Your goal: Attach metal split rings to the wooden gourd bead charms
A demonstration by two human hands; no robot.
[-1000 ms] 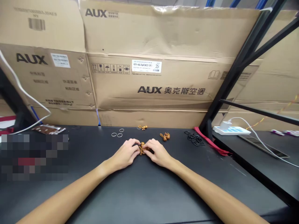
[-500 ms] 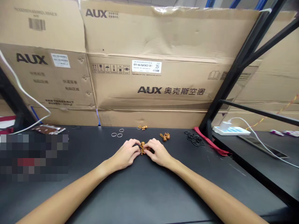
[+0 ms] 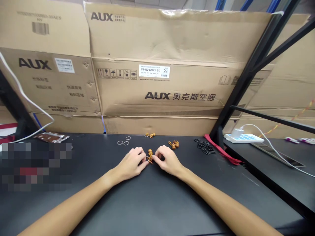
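Note:
Both hands rest on the black table (image 3: 152,203), fingertips meeting around a small brown gourd-shaped charm (image 3: 150,155). My left hand (image 3: 131,163) pinches it from the left, where a thin ring seems to hang. My right hand (image 3: 167,160) pinches it from the right with curled fingers. Two more brown charms lie behind: one (image 3: 174,144) just past my right hand, another (image 3: 150,134) near the boxes. Three silver key rings (image 3: 123,141) lie behind my left hand.
Big AUX cardboard boxes (image 3: 157,65) wall off the table's far edge. A pile of black rings (image 3: 204,145) and a red strap (image 3: 221,150) lie right, by a slanted black frame post (image 3: 246,75). A white power strip (image 3: 243,137) sits beyond. A foil packet (image 3: 50,137) lies far left.
The hands have drawn slightly apart, so the charm between the fingertips shows more plainly. The arms have hardly moved.

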